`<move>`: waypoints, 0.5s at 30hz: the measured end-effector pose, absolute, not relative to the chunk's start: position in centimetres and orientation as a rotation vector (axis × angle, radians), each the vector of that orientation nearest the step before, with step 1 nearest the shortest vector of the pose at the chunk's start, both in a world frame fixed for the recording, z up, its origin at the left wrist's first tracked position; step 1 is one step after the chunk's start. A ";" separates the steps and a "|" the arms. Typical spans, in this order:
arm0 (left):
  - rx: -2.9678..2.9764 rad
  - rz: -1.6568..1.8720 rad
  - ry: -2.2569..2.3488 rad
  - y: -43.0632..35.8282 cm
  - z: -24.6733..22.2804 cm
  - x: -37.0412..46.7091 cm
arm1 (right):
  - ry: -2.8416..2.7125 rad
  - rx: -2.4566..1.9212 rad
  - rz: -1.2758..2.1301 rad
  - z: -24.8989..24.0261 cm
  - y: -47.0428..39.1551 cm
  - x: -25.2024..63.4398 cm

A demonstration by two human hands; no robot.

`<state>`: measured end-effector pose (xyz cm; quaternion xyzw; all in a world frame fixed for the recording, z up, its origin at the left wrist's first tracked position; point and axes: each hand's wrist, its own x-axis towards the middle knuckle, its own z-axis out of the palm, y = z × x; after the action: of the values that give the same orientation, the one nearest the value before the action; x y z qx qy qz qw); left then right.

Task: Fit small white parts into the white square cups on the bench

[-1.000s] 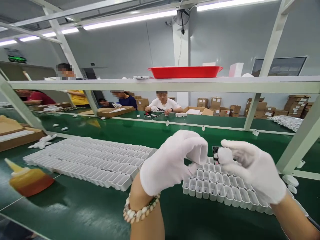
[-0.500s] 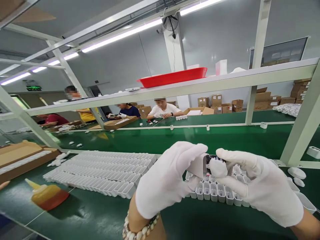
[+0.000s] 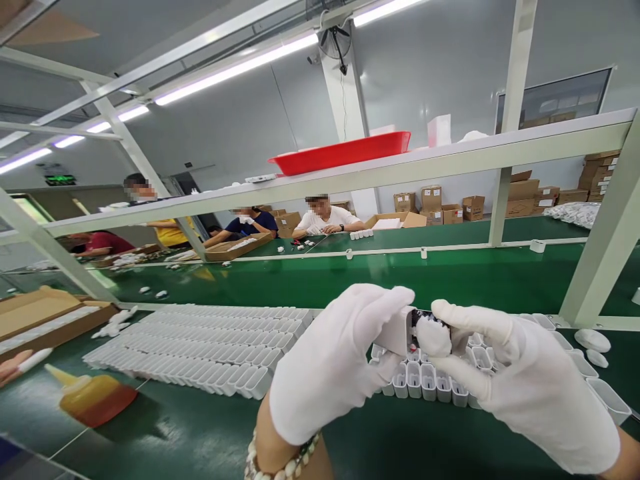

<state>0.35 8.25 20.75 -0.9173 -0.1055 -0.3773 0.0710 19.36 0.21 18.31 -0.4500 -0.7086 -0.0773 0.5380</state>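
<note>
My left hand (image 3: 335, 360), in a white glove, is closed around a white plastic casing (image 3: 398, 333) whose open end faces right. My right hand (image 3: 520, 373), gloved as well, pinches a white rounded piece (image 3: 433, 337) with dark electronic parts along its edge. This piece sits at the mouth of the casing; how deep it goes in cannot be made out. Under both hands stand rows of small open white cases (image 3: 429, 381), partly covered by the gloves. Larger open white cases (image 3: 607, 399) lie beside my right wrist.
A block of white cases (image 3: 190, 350) covers the bench at left, with a yellow-orange squeeze bottle (image 3: 95, 400) before it. Another person's hand (image 3: 13, 370) is at the left edge. Behind runs a green belt (image 3: 280, 280); overhead, a shelf (image 3: 460, 155) holds a red tray (image 3: 345, 155).
Both hands keep their grip, almost unmoved. Small white pieces on the far side have shifted right. The other person's hand has come further into view at the left edge.
</note>
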 end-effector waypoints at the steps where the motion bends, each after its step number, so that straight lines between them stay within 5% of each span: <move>1: -2.753 -1.140 -0.307 8.2 20.8 0.4 | -1.684 -1.081 -0.182 18.3 0.2 19.3; 15: -2.714 -1.133 -0.190 8.0 20.8 1.3 | -1.953 -1.030 -0.347 18.0 1.4 20.5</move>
<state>1.28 7.97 20.84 -0.9165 -0.0642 -0.3828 0.0971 20.47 1.45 18.04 -0.4143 -0.7855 -0.1396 0.4380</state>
